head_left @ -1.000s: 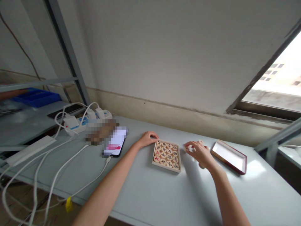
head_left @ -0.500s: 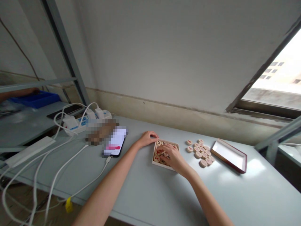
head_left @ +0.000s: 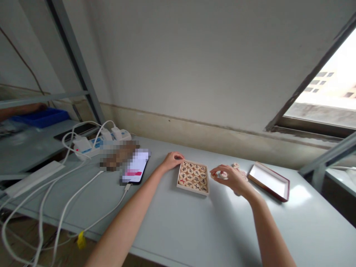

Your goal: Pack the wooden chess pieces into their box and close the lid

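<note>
A shallow wooden box (head_left: 193,177) filled with round chess pieces lies on the grey table (head_left: 178,230). My left hand (head_left: 172,160) rests against the box's far left corner, fingers curled on its rim. Just right of the box, my right hand (head_left: 232,178) pinches a round piece with a red mark (head_left: 214,173) between thumb and fingers. Several loose round pieces (head_left: 239,170) lie on the table behind that hand, mostly hidden by it.
The box's lid (head_left: 268,181) lies open side up at the right. A phone (head_left: 135,168) on a white cable and a power strip (head_left: 94,142) with plugs sit at the left. A blue bin (head_left: 41,116) rests on the side shelf. A window is at the right.
My right hand left the box, where it was half a second ago, and moved right to the loose pieces, now pinching one. The left hand stayed on the box.
</note>
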Demonstrator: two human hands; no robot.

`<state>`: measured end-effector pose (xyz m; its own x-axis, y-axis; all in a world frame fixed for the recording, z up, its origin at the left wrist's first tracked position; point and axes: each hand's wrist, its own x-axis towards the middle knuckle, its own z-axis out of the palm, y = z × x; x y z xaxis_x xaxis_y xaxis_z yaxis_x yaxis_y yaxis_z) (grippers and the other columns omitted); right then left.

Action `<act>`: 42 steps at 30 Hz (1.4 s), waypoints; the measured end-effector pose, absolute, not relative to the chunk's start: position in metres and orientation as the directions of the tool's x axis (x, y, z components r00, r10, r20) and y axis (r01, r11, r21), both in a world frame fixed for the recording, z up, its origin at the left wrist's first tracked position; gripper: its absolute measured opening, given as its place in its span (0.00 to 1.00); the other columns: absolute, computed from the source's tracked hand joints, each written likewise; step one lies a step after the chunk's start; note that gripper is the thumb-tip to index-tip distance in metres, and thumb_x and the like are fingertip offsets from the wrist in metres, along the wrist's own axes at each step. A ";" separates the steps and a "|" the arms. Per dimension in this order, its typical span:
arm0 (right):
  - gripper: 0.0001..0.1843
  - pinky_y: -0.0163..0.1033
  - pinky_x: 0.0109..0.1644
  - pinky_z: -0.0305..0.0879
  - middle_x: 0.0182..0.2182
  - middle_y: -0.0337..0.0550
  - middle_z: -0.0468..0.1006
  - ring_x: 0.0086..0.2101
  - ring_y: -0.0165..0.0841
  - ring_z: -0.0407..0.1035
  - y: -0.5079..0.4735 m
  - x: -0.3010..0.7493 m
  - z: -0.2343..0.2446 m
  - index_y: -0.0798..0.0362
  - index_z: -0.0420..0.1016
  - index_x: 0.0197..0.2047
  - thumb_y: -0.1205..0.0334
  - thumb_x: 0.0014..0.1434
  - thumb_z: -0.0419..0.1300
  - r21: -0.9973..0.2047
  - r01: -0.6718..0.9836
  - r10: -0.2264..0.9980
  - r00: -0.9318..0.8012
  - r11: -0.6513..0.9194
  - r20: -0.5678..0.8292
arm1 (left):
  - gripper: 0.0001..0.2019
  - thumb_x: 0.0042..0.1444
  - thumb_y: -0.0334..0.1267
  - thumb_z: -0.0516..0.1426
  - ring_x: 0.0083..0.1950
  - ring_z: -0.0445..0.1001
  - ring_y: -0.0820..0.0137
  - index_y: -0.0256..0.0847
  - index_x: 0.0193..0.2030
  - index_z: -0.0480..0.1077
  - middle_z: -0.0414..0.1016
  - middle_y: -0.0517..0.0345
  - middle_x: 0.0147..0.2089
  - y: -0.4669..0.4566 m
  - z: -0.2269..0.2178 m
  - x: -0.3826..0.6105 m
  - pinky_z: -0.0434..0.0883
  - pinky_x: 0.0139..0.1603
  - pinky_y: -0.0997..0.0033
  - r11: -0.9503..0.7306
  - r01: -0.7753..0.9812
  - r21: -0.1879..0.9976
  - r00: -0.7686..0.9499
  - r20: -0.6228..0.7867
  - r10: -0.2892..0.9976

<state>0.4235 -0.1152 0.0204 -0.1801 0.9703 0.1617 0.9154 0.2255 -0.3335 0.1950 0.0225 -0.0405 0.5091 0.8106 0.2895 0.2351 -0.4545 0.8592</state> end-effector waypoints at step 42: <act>0.08 0.46 0.45 0.54 0.36 0.42 0.73 0.39 0.37 0.64 -0.139 0.417 0.023 0.47 0.71 0.35 0.58 0.52 0.53 -0.202 0.950 0.956 -0.192 0.237 0.220 | 0.06 0.43 0.33 0.56 0.34 0.70 0.70 0.35 0.27 0.73 0.74 0.54 0.31 0.021 -0.041 0.199 0.66 0.38 0.74 -0.478 0.294 0.827 0.495 0.296 0.817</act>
<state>0.4173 -0.1392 0.0226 -0.1921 0.9564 0.2198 0.9502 0.2373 -0.2021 0.1991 0.0209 -0.0407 0.4955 0.8166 0.2962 0.2940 -0.4785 0.8274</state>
